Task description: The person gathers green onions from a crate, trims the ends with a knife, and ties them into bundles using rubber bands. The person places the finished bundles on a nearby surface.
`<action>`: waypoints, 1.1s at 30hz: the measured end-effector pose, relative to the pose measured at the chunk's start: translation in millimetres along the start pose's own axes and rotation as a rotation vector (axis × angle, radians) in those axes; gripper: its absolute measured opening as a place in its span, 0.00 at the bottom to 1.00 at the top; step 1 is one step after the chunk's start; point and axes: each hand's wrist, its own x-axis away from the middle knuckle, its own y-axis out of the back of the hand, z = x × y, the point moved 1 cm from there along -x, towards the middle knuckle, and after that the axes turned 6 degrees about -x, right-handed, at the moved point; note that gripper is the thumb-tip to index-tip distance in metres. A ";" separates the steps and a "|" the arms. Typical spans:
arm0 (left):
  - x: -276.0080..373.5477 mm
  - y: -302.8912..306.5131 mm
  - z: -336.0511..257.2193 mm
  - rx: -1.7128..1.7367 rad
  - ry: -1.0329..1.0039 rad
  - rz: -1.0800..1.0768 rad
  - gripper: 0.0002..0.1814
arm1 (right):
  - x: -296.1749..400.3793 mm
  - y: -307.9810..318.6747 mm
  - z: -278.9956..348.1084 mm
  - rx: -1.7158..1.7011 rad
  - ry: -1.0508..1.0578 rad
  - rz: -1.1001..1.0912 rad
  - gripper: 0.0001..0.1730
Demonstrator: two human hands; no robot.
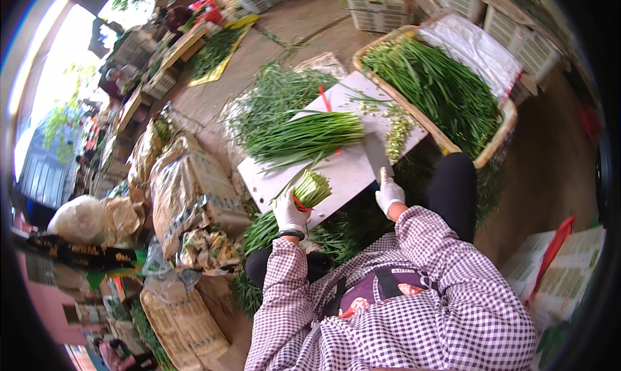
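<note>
My left hand (292,211), in a white glove, grips a bundle of green stalks (313,189) with a red tie, its pale ends facing up and to the right. My right hand (389,192), also gloved, holds a broad-bladed knife (378,157) at the near right edge of a white board (347,169). A larger bunch of long green stalks (310,137) lies on the board, with red ties at its far and near sides. Short pale trimmings (399,135) are heaped right of the blade.
A rimmed tray (509,116) full of green stalks stands to the right, partly covered by a white sack (473,53). Loose greens (279,97) lie beyond the board. Large wrapped sacks (191,189) stand on the left. Plastic crates (378,14) line the back.
</note>
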 end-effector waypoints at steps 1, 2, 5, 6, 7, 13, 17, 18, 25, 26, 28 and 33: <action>2.0 18.9 2.0 0.110 0.018 0.003 0.44 | 9.3 14.9 9.8 0.141 0.065 -0.043 0.41; 4.2 39.6 5.1 0.217 0.040 -0.004 0.43 | 15.6 27.4 21.6 0.173 0.109 -0.082 0.40; 9.8 88.0 14.2 0.517 0.013 -0.099 0.43 | 21.8 40.0 48.3 -0.172 0.500 -0.252 0.35; 9.1 111.6 0.9 0.667 0.039 -0.056 0.41 | 28.7 55.1 71.8 -0.320 0.629 -0.242 0.39; 11.7 138.9 -14.0 0.806 0.068 -0.016 0.39 | 44.4 71.0 105.4 -0.481 0.759 -0.218 0.42; 20.1 159.8 -30.2 1.354 0.070 0.346 0.43 | 117.6 120.7 224.8 -0.971 1.164 0.038 0.70; 49.7 139.4 -54.2 1.565 0.164 0.276 0.50 | 114.0 144.5 258.5 -1.132 1.084 0.092 0.57; 53.4 126.0 -53.1 1.597 0.166 0.315 0.52 | 91.8 143.8 256.6 -1.310 0.930 0.136 0.50; 66.9 128.0 -78.9 1.607 0.165 0.079 0.29 | 137.9 159.3 236.7 -0.360 1.368 -0.277 0.31; 68.9 122.9 -74.8 1.572 0.176 0.091 0.27 | 146.3 155.4 237.0 -0.092 1.584 -0.307 0.27; 75.5 110.4 -66.8 1.539 0.274 0.188 0.25 | 122.7 135.8 247.5 0.493 1.056 -0.256 0.23; 89.9 141.9 -79.1 1.506 0.239 0.087 0.27 | 64.7 158.7 213.9 -0.578 1.169 -0.331 0.17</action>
